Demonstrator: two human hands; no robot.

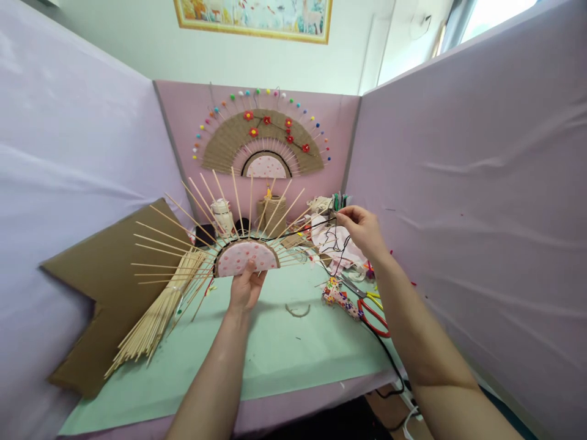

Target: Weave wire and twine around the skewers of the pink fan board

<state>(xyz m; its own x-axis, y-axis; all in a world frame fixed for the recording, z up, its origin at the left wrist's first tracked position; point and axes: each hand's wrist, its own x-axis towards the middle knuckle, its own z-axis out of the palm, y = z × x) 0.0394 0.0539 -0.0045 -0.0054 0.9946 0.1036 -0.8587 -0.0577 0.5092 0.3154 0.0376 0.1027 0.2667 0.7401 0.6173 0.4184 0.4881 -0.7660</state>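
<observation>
My left hand (247, 288) grips a fan frame (245, 258) by the lower edge of its half-round base, thumb in front. The base is covered in pink dotted fabric, and thin wooden sticks (235, 198) radiate from its curved rim. A black cord (300, 230) runs along part of that rim and stretches right to my right hand (360, 227), which pinches it between thumb and fingertips. Loose loops of the cord hang below my right hand, over a pile of pale fabric (353, 250).
A finished-looking fan (265, 137) hangs on the pink back panel. Left lie brown cardboard (114, 281) and a bundle of sticks (156, 318). Right are red-handled scissors (373, 318) and a flower-patterned glue gun (339, 296) with its cable. Twine spools (275, 214) and a white bottle (222, 215) stand behind.
</observation>
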